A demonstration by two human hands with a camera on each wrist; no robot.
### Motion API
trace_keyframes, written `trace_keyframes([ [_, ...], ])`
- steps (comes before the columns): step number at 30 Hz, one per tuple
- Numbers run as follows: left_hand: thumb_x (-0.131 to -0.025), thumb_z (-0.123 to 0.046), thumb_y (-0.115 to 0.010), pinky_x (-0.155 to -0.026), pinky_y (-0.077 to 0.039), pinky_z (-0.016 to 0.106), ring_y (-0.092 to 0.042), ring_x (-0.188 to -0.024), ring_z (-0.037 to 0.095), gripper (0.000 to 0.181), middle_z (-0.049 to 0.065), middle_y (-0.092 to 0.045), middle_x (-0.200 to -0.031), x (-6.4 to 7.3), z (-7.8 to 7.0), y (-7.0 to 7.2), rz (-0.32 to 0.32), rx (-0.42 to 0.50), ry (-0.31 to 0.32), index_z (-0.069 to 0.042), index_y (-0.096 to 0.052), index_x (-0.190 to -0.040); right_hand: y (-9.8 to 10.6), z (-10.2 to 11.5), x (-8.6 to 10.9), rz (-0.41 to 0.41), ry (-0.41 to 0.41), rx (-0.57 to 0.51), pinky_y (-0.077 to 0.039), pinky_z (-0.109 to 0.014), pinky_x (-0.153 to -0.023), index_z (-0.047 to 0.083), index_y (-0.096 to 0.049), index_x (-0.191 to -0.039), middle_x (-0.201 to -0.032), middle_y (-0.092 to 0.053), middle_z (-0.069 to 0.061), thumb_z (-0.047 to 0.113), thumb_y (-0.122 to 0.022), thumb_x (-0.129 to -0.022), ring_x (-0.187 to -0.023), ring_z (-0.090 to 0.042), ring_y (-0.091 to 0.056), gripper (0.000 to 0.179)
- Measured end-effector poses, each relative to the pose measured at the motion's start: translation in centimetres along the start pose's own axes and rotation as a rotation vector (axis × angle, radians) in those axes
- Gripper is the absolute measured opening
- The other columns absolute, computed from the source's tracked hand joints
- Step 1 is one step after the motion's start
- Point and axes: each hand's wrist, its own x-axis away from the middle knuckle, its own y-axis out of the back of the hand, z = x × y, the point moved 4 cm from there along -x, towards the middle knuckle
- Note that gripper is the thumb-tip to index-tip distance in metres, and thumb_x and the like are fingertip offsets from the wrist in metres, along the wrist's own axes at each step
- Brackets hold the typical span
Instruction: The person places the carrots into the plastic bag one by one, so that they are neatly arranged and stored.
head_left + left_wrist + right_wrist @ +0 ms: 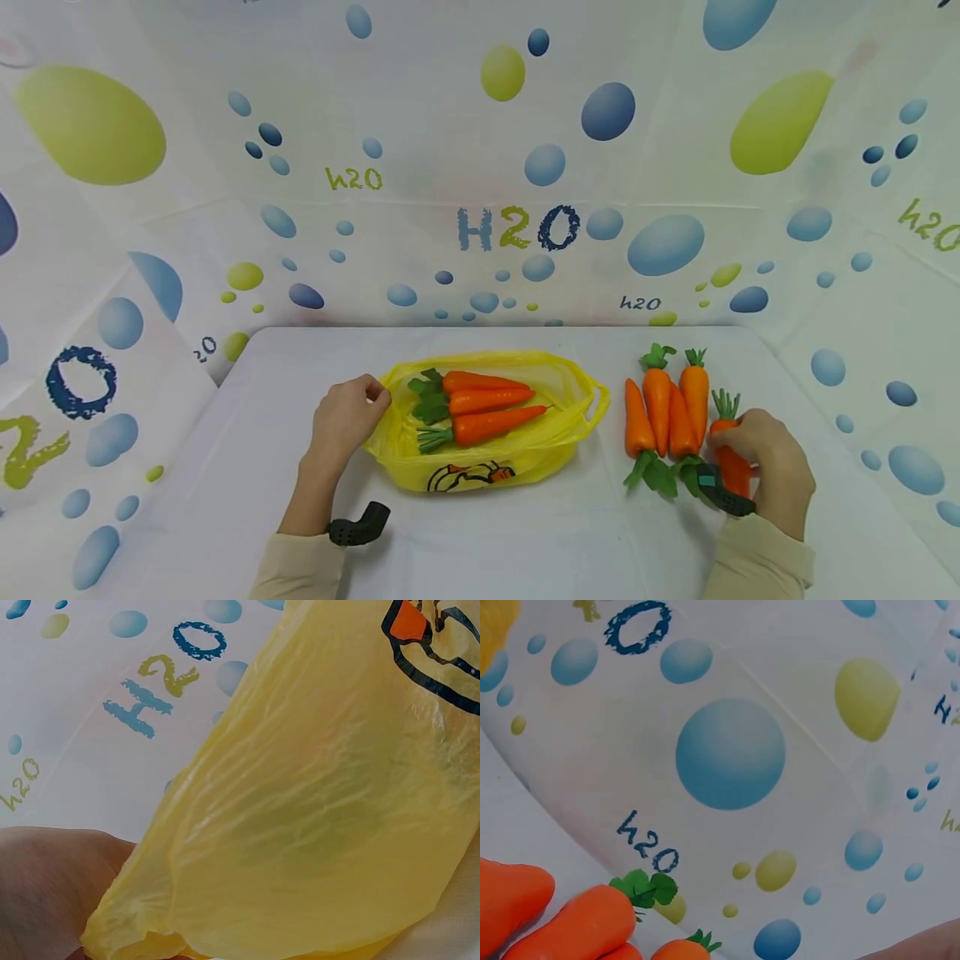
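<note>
In the head view, three orange carrots point(487, 402) with green tops lie in an open yellow plastic bag point(480, 475). My left hand point(347, 417) pinches the bag's left rim between thumb and fingers. The left wrist view has the bag's side point(300, 825) filling most of it, with part of the hand point(60, 877) at its lower left corner. At the right, my right hand point(772, 467) grips a carrot point(726, 427) whose leafy top points away from me. The palm side of that hand is hidden. Only a sliver of the hand point(922, 945) appears in the right wrist view.
Several more carrots point(657, 404) lie side by side just left of my right hand, their tops pointing both ways. The white table point(517, 542) runs back to a patterned cloth point(420, 250). A bag handle loop point(598, 404) sticks out rightward.
</note>
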Motion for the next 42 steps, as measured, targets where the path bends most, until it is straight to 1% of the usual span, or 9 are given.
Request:
trace_keyframes([
  [5, -0.095, -0.025, -0.057, -0.064, -0.051, 0.031, -0.056, -0.07, 0.02, 0.028, 0.013, -0.071, -0.093, 0.1, 0.0, 0.1, 0.0, -0.003, -0.003, -0.002, -0.068, -0.104, 0.2, 0.3, 0.4, -0.027, -0.002, 0.015, -0.053, -0.038, -0.066, -0.011, -0.053, -0.11, -0.091, -0.062, -0.021, 0.036, -0.062, -0.089, -0.083, -0.033, -0.059, 0.052],
  [10, -0.095, -0.025, -0.057, -0.064, -0.052, 0.032, -0.056, -0.07, 0.02, 0.027, 0.013, -0.072, -0.094, 0.1, -0.1, 0.2, -0.003, 0.001, -0.01, -0.002, -0.069, -0.103, 0.6, 0.8, 0.8, -0.057, -0.041, 0.038, -0.052, -0.045, -0.068, -0.012, -0.045, -0.127, -0.102, -0.059, -0.027, 0.043, -0.058, -0.092, -0.091, -0.04, -0.056, 0.066],
  [13, -0.095, -0.025, -0.057, -0.063, -0.052, 0.031, -0.056, -0.07, 0.02, 0.026, 0.013, -0.072, -0.093, 0.2, -0.2, 0.3, -0.006, -0.002, -0.011, -0.002, -0.069, -0.102, 0.9, 1.2, 0.9, -0.082, -0.041, 0.046, -0.051, -0.048, -0.07, -0.013, -0.039, -0.134, -0.108, -0.058, -0.03, 0.046, -0.056, -0.093, -0.093, -0.042, -0.055, 0.074],
  [19, -0.095, -0.025, -0.057, -0.063, -0.051, 0.031, -0.056, -0.069, 0.02, 0.027, 0.013, -0.072, -0.093, 0.2, -0.3, 0.3, -0.005, -0.007, -0.007, -0.002, -0.069, -0.102, 1.6, 2.1, 1.0, -0.168, 0.011, 0.073, -0.049, -0.048, -0.071, -0.012, -0.039, -0.136, -0.109, -0.058, -0.032, 0.046, -0.056, -0.093, -0.089, -0.04, -0.057, 0.074],
  [24, -0.095, -0.025, -0.057, -0.063, -0.051, 0.032, -0.056, -0.07, 0.021, 0.026, 0.014, -0.072, -0.096, 0.3, -0.3, 0.3, -0.006, -0.005, -0.008, -0.002, -0.068, -0.102, 1.8, 2.6, 0.9, -0.225, 0.034, 0.062, -0.051, -0.05, -0.073, -0.012, -0.034, -0.142, -0.122, -0.054, -0.036, 0.043, -0.058, -0.093, -0.093, -0.043, -0.057, 0.078],
  [28, -0.095, -0.025, -0.057, -0.063, -0.051, 0.031, -0.057, -0.07, 0.021, 0.026, 0.014, -0.072, -0.095, 0.3, -0.3, 0.3, -0.007, -0.006, -0.01, -0.002, -0.069, -0.102, 1.7, 3.2, 0.9, -0.257, 0.047, 0.048, -0.052, -0.055, -0.078, -0.012, -0.03, -0.146, -0.13, -0.049, -0.038, 0.042, -0.059, -0.093, -0.099, -0.047, -0.055, 0.081],
  [31, -0.095, -0.025, -0.057, -0.062, -0.05, 0.031, -0.056, -0.069, 0.02, 0.026, 0.014, -0.072, -0.095, 0.2, -0.3, 0.3, -0.005, -0.007, -0.009, -0.002, -0.068, -0.102, 1.7, 4.1, 1.1, -0.29, 0.075, 0.037, -0.052, -0.056, -0.08, -0.012, -0.031, -0.146, -0.13, -0.05, -0.037, 0.041, -0.058, -0.093, -0.101, -0.047, -0.055, 0.079],
  [36, -0.095, -0.024, -0.057, -0.062, -0.05, 0.03, -0.056, -0.069, 0.02, 0.026, 0.014, -0.072, -0.095, 0.2, -0.3, 0.3, -0.003, -0.004, -0.008, -0.002, -0.068, -0.102, 1.5, 5.5, 1.4, -0.333, 0.112, 0.02, -0.052, -0.055, -0.078, -0.01, -0.032, -0.147, -0.13, -0.05, -0.036, 0.04, -0.054, -0.093, -0.101, -0.046, -0.055, 0.077],
  [42, -0.095, -0.025, -0.057, -0.062, -0.05, 0.03, -0.056, -0.069, 0.02, 0.027, 0.014, -0.072, -0.095, 0.2, -0.2, 0.3, -0.004, -0.005, -0.002, -0.002, -0.068, -0.103, 1.3, 7.1, 1.7, -0.365, 0.152, 0.005, -0.052, -0.061, -0.084, -0.009, -0.03, -0.149, -0.133, -0.049, -0.035, 0.039, -0.059, -0.092, -0.107, -0.048, -0.054, 0.08],
])
